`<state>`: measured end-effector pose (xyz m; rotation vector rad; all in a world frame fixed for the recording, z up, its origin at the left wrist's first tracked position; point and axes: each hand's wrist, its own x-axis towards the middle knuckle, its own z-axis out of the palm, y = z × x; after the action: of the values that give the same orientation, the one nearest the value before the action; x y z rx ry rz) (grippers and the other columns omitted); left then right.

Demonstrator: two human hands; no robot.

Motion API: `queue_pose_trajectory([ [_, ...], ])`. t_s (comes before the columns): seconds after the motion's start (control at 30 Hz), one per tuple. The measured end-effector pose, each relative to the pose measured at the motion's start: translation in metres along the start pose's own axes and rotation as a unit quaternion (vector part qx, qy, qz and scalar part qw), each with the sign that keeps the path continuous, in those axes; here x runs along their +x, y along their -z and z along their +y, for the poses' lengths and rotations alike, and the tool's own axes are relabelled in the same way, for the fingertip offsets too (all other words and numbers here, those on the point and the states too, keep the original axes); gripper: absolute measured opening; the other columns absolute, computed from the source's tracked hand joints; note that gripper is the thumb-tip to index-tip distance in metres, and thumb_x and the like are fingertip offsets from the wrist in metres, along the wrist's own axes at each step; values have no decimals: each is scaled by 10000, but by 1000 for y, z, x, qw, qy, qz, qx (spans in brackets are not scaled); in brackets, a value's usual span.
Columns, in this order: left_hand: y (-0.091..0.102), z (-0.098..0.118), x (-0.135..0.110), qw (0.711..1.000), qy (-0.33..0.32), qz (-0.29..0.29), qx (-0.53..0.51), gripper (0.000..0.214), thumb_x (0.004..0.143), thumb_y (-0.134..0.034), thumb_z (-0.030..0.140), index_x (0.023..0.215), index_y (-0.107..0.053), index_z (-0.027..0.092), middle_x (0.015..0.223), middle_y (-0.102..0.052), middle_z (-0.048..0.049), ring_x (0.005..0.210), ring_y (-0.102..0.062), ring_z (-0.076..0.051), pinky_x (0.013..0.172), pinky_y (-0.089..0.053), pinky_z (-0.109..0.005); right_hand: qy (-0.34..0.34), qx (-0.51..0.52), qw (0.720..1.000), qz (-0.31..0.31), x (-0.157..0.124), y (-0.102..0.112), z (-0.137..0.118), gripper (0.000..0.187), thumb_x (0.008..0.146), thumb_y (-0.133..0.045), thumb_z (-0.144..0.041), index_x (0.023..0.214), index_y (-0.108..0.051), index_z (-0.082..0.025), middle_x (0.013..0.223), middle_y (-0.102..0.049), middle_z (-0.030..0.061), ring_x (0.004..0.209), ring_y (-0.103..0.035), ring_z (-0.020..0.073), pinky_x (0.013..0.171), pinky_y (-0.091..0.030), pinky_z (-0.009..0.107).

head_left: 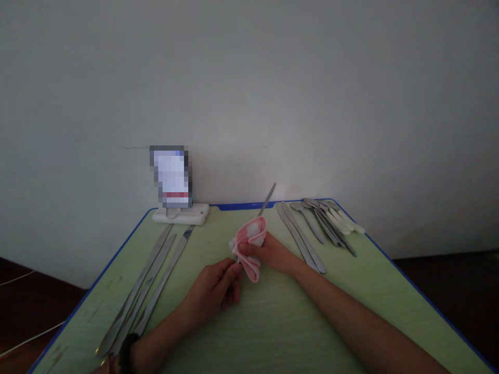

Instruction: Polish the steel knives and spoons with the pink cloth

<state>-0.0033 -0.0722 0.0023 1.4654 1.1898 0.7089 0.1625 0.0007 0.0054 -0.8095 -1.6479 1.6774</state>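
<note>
My left hand (217, 283) is closed, with thumb and fingers pinching the near end of a metal table knife (267, 199). The knife slants up and away over the green table. A pink and white cloth (252, 231) is folded around its middle, and my right hand (273, 253) is closed on that cloth, thumb on top. The cloth and fingers hide the knife's middle, and its near end is mostly covered too. Both hands are close together above the table's centre.
Three silver knives (158, 283) lie at the left of the green table (241, 332). To the right are two more knives (298, 236), several spoons (322, 221) and white-handled cutlery (341, 222). A phone (171, 179) stands on a white base (187, 214) by the wall.
</note>
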Motion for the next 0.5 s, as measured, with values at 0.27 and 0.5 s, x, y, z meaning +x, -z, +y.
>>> queue_pose_trajectory([
  [0.27, 0, 0, 0, 1000, 0, -1, 1, 407, 877, -364, 549, 720, -483, 192, 510, -551, 37, 420, -458, -96, 419, -367, -198, 7, -8, 1000, -6, 0, 1, 1, 395, 722, -646, -540, 773, -607, -151, 745, -608, 24, 679, -532, 140, 648, -421, 259],
  [0.5, 0, -2, 0, 1000, -2, 0, -2, 401, 879, -364, 541, 715, -477, 192, 501, -545, 43, 411, -452, -91, 411, -360, -192, 11, -8, 1000, -6, 0, 1, 3, 425, 735, -616, -575, 767, -596, -151, 711, -593, 22, 676, -535, 145, 651, -427, 265],
])
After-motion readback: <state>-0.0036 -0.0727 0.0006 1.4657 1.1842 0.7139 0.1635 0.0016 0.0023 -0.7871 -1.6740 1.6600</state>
